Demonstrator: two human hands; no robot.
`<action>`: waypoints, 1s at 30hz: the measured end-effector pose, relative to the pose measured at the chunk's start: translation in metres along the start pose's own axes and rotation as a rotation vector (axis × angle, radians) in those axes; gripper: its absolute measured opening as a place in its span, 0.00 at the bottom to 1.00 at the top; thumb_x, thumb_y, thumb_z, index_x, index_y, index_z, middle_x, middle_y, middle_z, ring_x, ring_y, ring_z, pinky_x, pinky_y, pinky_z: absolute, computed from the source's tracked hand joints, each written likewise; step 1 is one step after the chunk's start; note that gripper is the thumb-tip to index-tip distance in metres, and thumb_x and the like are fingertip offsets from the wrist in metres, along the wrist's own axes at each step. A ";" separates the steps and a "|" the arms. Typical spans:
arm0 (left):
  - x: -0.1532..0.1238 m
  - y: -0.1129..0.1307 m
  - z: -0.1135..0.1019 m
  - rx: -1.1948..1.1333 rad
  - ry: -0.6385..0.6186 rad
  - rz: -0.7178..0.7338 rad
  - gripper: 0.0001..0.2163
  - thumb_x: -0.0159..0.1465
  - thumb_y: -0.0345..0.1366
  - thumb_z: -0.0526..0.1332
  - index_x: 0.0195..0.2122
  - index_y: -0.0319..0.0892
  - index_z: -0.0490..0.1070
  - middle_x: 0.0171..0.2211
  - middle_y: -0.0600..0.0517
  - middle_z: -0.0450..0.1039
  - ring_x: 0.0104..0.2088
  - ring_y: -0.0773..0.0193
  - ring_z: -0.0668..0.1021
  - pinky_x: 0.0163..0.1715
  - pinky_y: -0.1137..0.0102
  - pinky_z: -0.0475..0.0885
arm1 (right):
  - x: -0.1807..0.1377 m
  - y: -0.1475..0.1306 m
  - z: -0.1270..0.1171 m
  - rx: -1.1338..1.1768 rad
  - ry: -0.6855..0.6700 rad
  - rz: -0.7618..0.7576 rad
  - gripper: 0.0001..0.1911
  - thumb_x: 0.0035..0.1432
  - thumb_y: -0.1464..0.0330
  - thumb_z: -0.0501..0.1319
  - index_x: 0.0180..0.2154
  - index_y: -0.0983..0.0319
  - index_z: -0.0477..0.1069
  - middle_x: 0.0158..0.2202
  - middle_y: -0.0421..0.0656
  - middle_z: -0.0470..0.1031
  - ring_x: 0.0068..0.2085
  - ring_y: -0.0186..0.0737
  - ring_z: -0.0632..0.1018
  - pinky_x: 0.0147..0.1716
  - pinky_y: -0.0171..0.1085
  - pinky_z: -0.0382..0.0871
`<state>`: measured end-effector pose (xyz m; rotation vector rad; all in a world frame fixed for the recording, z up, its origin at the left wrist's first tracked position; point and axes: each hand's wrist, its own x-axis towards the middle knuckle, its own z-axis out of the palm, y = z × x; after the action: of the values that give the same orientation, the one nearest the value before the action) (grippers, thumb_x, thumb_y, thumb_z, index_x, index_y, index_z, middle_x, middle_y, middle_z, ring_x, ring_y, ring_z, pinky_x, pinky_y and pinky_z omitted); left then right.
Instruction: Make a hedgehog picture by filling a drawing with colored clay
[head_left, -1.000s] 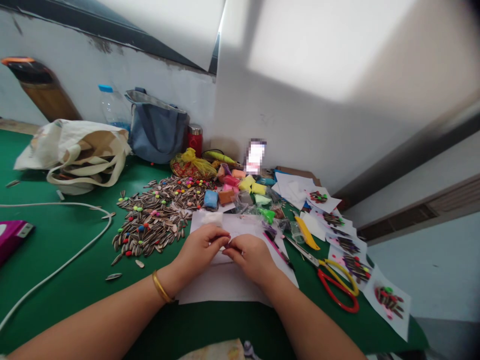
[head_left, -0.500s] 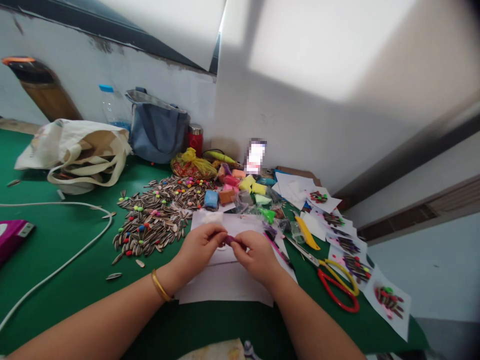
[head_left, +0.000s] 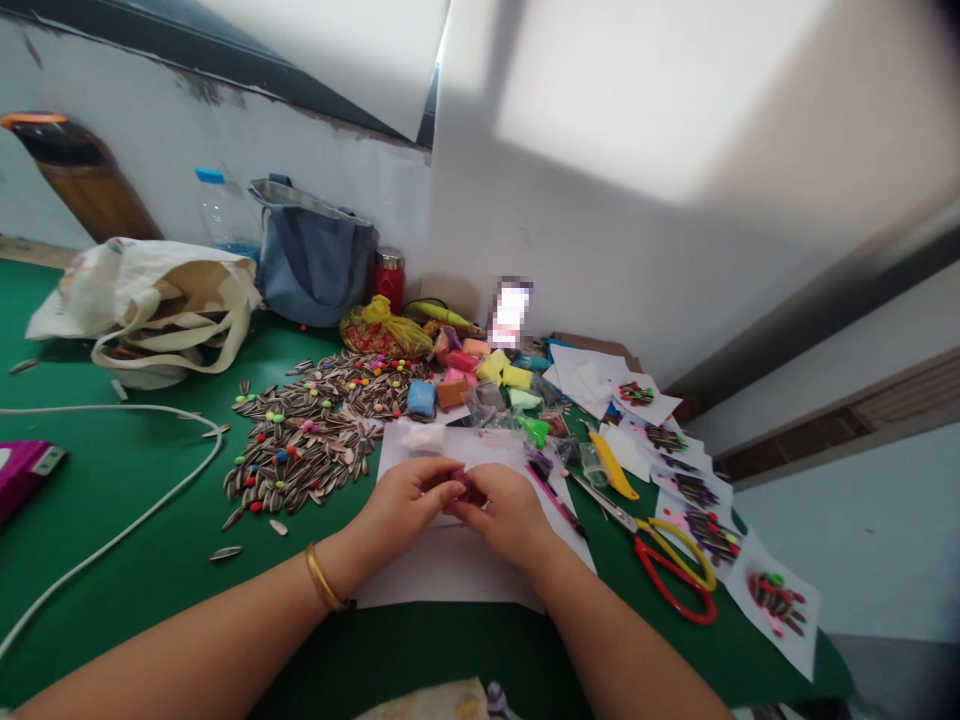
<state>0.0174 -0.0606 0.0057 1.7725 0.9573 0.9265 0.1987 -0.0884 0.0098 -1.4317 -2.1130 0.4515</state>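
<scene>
My left hand [head_left: 415, 500] and my right hand [head_left: 503, 512] meet over white paper [head_left: 472, 570]. Between their fingertips they pinch a small lump of purple modelling clay [head_left: 460, 478], mostly covered by the fingers. Just beyond my left hand, a white lump [head_left: 424, 438] rests on the paper. A pink-and-black pen [head_left: 559, 500] lies right of my right hand. To the left spreads a heap of sunflower seeds [head_left: 307, 440] mixed with small coloured pieces. Packs of coloured clay, among them a blue one [head_left: 421, 399] and a yellow one [head_left: 516, 377], lie behind the paper.
Scissors [head_left: 652, 540] and a yellow cutter [head_left: 613, 466] lie to the right, beside paper cards [head_left: 787, 640] bearing seed-and-clay pieces. Bags [head_left: 315, 260], a bottle [head_left: 223, 215] and a red flask [head_left: 389, 278] stand at the back. A white cable [head_left: 135, 525] crosses the left side.
The fingers of both hands have shifted and drawn closer together around the purple clay, and both hands sit slightly lower. The clay is more covered now.
</scene>
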 end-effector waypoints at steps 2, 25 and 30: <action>0.000 -0.001 0.001 0.015 -0.020 -0.009 0.08 0.62 0.38 0.63 0.41 0.45 0.79 0.38 0.52 0.81 0.38 0.60 0.81 0.39 0.69 0.75 | 0.000 0.000 0.001 -0.043 -0.003 -0.028 0.14 0.59 0.61 0.67 0.27 0.61 0.70 0.27 0.40 0.73 0.31 0.38 0.71 0.31 0.36 0.55; 0.000 -0.004 0.000 0.001 0.040 -0.010 0.12 0.62 0.40 0.64 0.46 0.45 0.78 0.43 0.50 0.81 0.43 0.58 0.81 0.45 0.66 0.76 | -0.001 0.002 -0.004 0.210 -0.039 -0.018 0.06 0.64 0.66 0.61 0.35 0.60 0.75 0.33 0.42 0.77 0.36 0.39 0.75 0.37 0.36 0.64; 0.001 -0.010 0.001 -0.001 0.018 0.009 0.14 0.58 0.36 0.69 0.45 0.44 0.76 0.39 0.51 0.80 0.38 0.60 0.82 0.42 0.68 0.77 | 0.000 0.000 -0.001 0.120 -0.054 -0.019 0.05 0.62 0.67 0.63 0.33 0.60 0.73 0.32 0.41 0.77 0.35 0.39 0.75 0.35 0.35 0.62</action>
<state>0.0162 -0.0569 -0.0038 1.7716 0.9607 0.9503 0.1992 -0.0888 0.0104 -1.3437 -2.1025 0.6058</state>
